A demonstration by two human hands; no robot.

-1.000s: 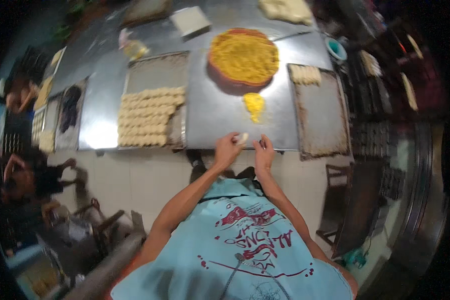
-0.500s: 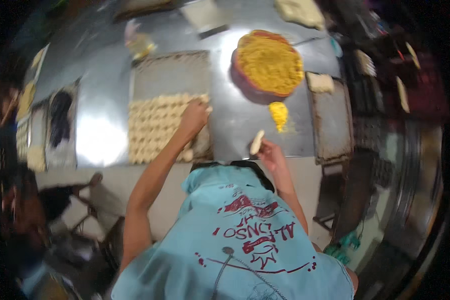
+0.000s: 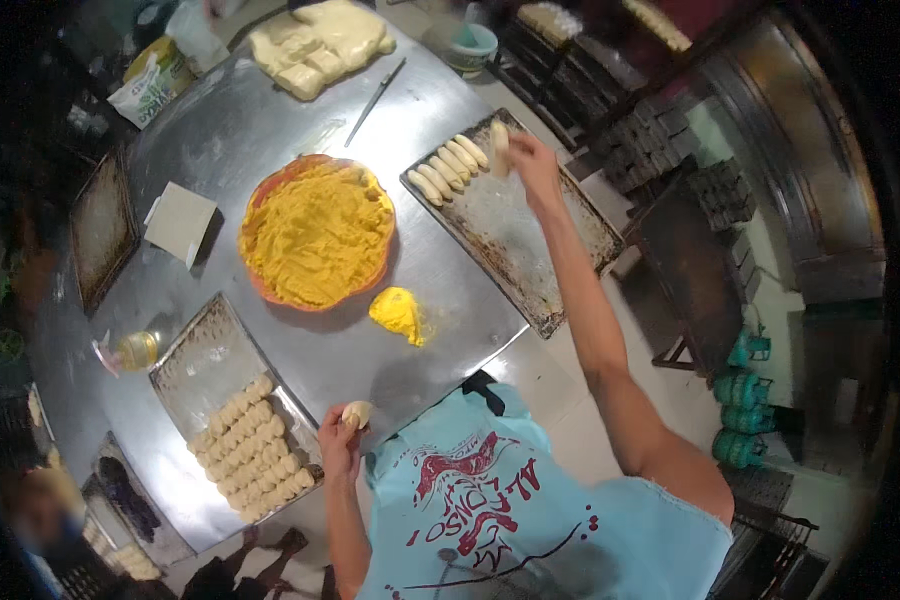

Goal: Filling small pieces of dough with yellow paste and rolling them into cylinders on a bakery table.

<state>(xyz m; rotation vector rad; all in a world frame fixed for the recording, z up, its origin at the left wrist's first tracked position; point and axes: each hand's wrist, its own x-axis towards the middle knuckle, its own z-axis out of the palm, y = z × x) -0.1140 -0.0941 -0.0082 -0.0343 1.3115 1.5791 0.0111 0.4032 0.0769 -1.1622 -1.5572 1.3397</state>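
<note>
My right hand (image 3: 536, 168) is over the far end of a worn metal tray (image 3: 530, 240), fingers closed on a long pale dough roll (image 3: 500, 148). Beside it on that tray lies a row of similar dough rolls (image 3: 448, 168). Near the front table edge my left hand (image 3: 338, 446) pinches a small piece of dough (image 3: 357, 412). To its left, a second tray (image 3: 202, 345) carries rows of small dough balls (image 3: 250, 450). A round orange-red bowl (image 3: 253, 200) heaped with yellow filling (image 3: 320, 235) stands mid-table, with a brighter yellow heap (image 3: 398, 312) beside it.
A large slab of dough (image 3: 320, 45) and a thin knife-like tool (image 3: 375, 102) lie at the far side. Left of the bowl are a pale square container (image 3: 180, 222), a jar of yellow liquid (image 3: 136, 350) and another tray (image 3: 105, 230). Dark racks flank the right side.
My right hand has carried the dough roll from the front edge to the right tray. My left hand has come off the dough-ball tray with a dough piece. The view has turned right.
</note>
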